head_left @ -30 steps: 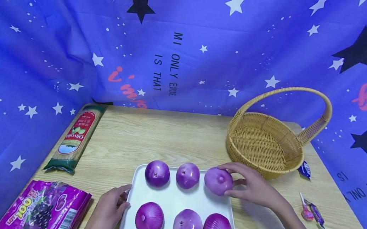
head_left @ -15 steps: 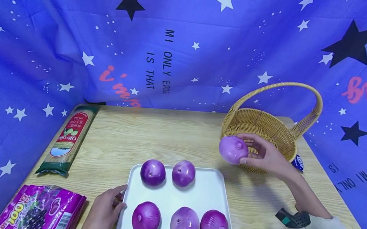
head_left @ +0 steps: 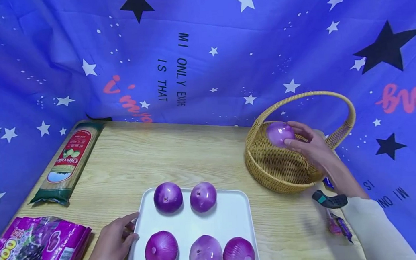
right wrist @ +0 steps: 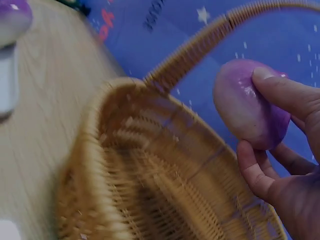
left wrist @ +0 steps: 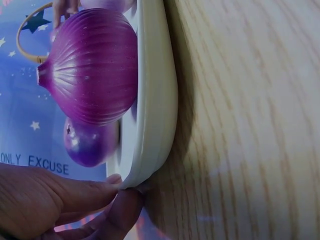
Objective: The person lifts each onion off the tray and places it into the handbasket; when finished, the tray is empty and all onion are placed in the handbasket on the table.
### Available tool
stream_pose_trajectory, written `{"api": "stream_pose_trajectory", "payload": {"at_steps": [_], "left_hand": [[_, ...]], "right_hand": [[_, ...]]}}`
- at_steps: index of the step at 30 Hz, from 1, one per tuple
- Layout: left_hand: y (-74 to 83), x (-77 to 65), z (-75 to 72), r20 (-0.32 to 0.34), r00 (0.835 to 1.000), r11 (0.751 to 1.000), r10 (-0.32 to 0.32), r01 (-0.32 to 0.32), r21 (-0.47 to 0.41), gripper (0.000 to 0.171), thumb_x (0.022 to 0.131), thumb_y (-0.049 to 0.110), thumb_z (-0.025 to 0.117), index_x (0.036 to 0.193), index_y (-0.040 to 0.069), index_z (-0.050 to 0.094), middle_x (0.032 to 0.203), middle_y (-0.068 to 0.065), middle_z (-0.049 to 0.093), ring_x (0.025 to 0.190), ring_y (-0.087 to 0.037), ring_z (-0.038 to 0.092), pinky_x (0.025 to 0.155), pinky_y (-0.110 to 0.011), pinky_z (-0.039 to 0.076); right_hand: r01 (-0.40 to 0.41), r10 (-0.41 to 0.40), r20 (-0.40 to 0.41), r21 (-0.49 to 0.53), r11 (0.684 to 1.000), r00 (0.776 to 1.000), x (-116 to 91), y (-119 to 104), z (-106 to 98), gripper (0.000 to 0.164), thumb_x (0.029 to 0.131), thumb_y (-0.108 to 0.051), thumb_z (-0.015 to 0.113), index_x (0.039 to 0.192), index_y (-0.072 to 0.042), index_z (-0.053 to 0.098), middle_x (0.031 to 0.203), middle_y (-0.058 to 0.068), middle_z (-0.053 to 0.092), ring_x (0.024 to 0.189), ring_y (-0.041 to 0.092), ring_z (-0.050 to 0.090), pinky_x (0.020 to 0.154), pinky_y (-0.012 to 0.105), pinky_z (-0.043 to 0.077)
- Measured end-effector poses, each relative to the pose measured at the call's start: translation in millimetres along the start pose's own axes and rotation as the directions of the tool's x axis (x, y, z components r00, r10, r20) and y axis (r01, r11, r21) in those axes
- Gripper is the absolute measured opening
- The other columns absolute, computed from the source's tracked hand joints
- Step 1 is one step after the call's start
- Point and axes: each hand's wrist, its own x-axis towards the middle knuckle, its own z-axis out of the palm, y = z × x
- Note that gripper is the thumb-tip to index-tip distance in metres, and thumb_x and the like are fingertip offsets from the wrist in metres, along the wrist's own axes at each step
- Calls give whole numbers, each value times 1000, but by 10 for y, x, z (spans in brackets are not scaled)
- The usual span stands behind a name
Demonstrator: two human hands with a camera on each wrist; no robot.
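Note:
My right hand (head_left: 312,145) grips a smooth, pale purple onion (head_left: 279,134) between thumb and fingers. In the head view the onion overlaps the opening of the wicker basket (head_left: 265,176); in the right wrist view it is held up by the basket's rim, below the arched handle (right wrist: 200,47). My left hand (head_left: 109,243) pinches the left rim of a white tray (head_left: 232,215), thumb on top and a finger under the edge. Several purple onions lie on the tray, among them a ridged magenta onion (left wrist: 95,67) and a smooth dark one (head_left: 168,198).
A green and red pasta packet (head_left: 69,162) lies at the back left. In front of it is a magenta candy bag (head_left: 39,254) with grapes printed on it. Small wrapped sweets (head_left: 341,229) lie by my right sleeve. A blue starry cloth (head_left: 203,58) hangs behind the table.
My right hand has lifted the onion off the tray's back right corner and carried it rightward and back to over the basket. The left hand keeps its hold on the rim.

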Motion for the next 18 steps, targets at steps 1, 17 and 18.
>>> {"api": "stream_pose_trajectory", "payload": {"at_steps": [1, 17, 18], "left_hand": [[-1, 1, -2, 2, 1000, 1000, -1, 1, 1, 48, 71, -1, 68, 117, 4, 54, 80, -2, 58, 68, -8, 54, 57, -20, 45], [-16, -11, 8, 0, 1000, 999, -7, 7, -33, 49, 71, -3, 67, 117, 2, 54, 81, -4, 59, 68, -9, 56, 56, -19, 45], [-16, -11, 9, 1, 1000, 999, -8, 8, -35, 49, 71, -3, 67, 117, 2, 53, 81, -4, 59, 68, -9, 56, 56, -18, 45]], "right_hand": [[-12, 12, -9, 27, 1000, 1000, 43, 21, -31, 65, 78, -3, 64, 134, -16, 34, 132, 13, 29, 96, 14, 55, 78, 26, 47], [-247, 248, -48, 22, 969, 967, 443, 496, -313, 70, 82, -16, 62, 140, -19, 22, 135, 7, 24, 97, 8, 49, 94, 36, 37], [-254, 255, -51, 24, 967, 966, 451, 507, -318, 70, 82, -17, 62, 139, -20, 22, 136, 7, 24, 99, 9, 48, 96, 38, 34]]}}
